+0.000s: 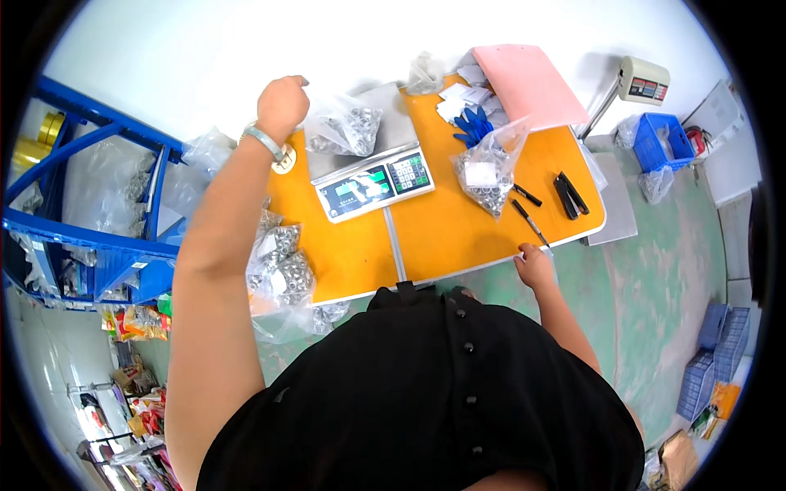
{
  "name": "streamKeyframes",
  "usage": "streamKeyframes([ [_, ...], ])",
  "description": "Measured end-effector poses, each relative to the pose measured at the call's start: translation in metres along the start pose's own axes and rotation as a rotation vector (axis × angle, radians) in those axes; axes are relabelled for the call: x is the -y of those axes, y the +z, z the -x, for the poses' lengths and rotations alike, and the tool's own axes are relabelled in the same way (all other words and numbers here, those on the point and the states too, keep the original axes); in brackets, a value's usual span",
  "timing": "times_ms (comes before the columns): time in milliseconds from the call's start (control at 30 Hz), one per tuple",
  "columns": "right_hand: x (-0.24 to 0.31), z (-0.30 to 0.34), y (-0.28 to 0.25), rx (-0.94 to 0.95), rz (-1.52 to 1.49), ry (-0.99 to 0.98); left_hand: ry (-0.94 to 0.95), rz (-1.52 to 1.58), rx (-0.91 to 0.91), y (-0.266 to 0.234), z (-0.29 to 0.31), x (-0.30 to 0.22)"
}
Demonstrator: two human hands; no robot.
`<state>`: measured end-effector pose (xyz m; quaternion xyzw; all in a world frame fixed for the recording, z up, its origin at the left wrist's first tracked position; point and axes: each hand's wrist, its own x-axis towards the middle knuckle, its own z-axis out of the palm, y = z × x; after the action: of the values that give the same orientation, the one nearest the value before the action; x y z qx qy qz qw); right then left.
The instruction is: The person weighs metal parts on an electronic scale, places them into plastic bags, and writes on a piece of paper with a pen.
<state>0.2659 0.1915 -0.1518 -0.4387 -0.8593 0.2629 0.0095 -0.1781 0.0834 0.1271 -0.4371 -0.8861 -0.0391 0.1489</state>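
A clear plastic bag of metal nuts (357, 131) lies on the steel pan of a digital weighing scale (377, 184). My left hand (283, 106) is raised beside the bag, a bangle on its wrist. Its fingers are curled in; whatever they may hold is hidden. At the table's front edge, my right hand (534, 266) has its fingertips slightly apart, with nothing plainly held. A black pen (530, 221) lies just beyond it. Farther back, another clear bag of metal parts (485, 184) bears a white label.
More bags of nuts (282, 266) crowd the left of the orange table (442, 237). A black stapler (571, 196), blue glove (473, 127) and pink folder (528, 82) lie to the right. Blue shelving (98, 237) stands left; a floor scale's display (643, 80) rises right.
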Motion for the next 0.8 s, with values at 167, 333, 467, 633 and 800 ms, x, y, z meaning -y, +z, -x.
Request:
streamKeyframes([
  [167, -0.011, 0.011, -0.001, 0.037, -0.093, -0.008, 0.094, 0.233, 0.024, -0.045, 0.008, -0.021],
  [333, 0.002, 0.011, -0.007, 0.101, -0.246, -0.104, -0.260, 0.920, 0.331, -0.083, 0.037, -0.057],
  [467, 0.071, 0.018, -0.055, 0.128, -0.563, -0.410, -0.190, 1.169, 0.464, -0.087, 0.083, -0.103],
  [633, 0.129, 0.016, -0.105, -0.121, -0.631, -0.609, -0.115, 1.416, 0.605, -0.076, 0.114, -0.187],
  [800, 0.086, -0.009, -0.108, -0.283, -0.711, -0.453, 0.085, 1.398, 0.689, -0.055, 0.105, -0.241],
])
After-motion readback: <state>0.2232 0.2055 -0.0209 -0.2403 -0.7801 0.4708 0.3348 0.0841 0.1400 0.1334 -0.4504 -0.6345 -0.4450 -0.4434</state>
